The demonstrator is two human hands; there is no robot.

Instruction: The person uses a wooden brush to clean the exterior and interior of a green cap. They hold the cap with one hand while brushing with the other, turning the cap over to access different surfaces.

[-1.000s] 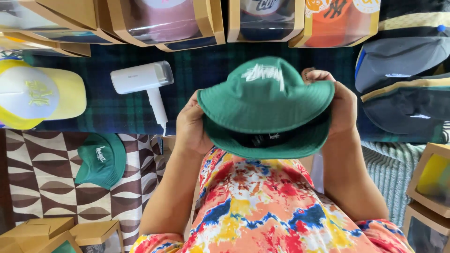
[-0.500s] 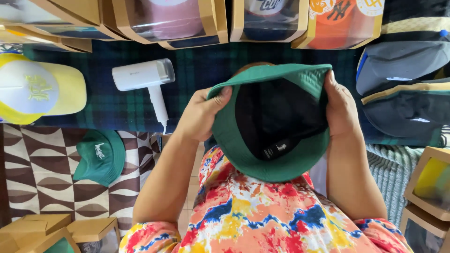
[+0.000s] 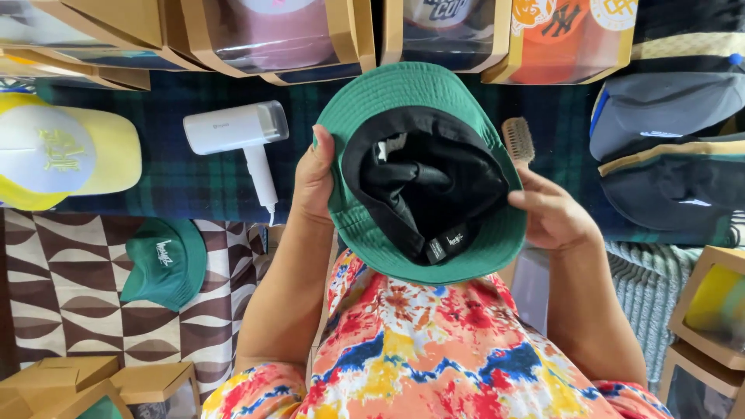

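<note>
Green bucket hat (image 3: 353, 116) — held upside down at chest height, black lining (image 3: 423, 178) facing up toward the camera, above a dark plaid cloth (image 3: 178, 182).

Handling, est.: soft fabric, light, no stiff frame. The crown looks to collapse under pressure; the lining is already bunched and folded inside. Not fragile, not slippery. Best hold is the brim, pinched at opp. sides, so the crown keeps its shape.

Grip state:
- Left hand (image 3: 312, 182) — clenched on the brim at the hat's left edge, thumb on the upturned underside of the brim, fingers wrapped behind and hidden.
- Right hand (image 3: 547, 213) — closed on the brim at the right edge, fingers curled over the rim toward the lining.

Position rel. to grip: the hat sits between the two hands, spanning the gap; the brim edge nearest the body hangs over a bright tie-dye shirt (image 3: 419, 357). A small black label (image 3: 446, 244) shows at the lining's near edge.

Surroundings: white handheld steamer (image 3: 237, 132) just left of the left hand; wooden brush (image 3: 518, 140) behind the hat's right side; yellow cap (image 3: 66, 151) far left; green cap (image 3: 164, 262) on a patterned rug, lower left; boxed caps (image 3: 272, 35) along the top.
</note>
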